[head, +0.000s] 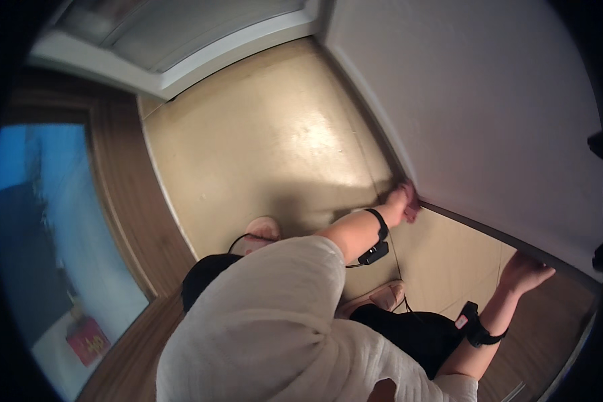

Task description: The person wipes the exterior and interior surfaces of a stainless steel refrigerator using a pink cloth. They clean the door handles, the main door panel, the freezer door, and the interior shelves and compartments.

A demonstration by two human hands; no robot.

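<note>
A pinkish-red cloth [410, 202] is bunched in my left hand [396, 202], at the near corner of a large pale panel [472, 115], which looks like a door. The cloth touches the panel's edge at that corner. Farther right, my right hand [523, 275] grips the dark lower rim of the same panel; its fingers are partly hidden behind the rim. Each wrist wears a black strap with a small device, the left device [374, 253] hanging below the forearm and the right one [467, 316] beside the wrist.
Smooth beige floor [241, 135] lies under my feet in pink slippers [389, 296]. On the left stands a brown wooden frame [125, 201] around bluish glass, with a red item bearing writing [88, 340] low in it. A white-framed glazed panel [241, 37] is at the top.
</note>
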